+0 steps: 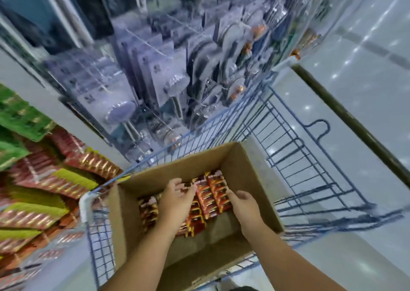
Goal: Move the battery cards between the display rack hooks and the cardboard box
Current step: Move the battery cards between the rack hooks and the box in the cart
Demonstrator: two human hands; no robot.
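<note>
An open cardboard box [241, 157] sits inside a blue wire cart [310, 168], and everything here is placed relative to that box. Inside it lie rows of red and black battery cards [213, 193], packed toward its far side. The left hand [175, 198] reaches into the box, fingers curled over the cards; motion blur hides whether it actually grips any. The right hand [244, 204] hovers inside the box just right of the cards, fingers loose and holding nothing. Beyond the box stands a display rack [168, 69] hung with blurred packets. Left of the box, green and red packets [33, 157] fill shelves.
</note>
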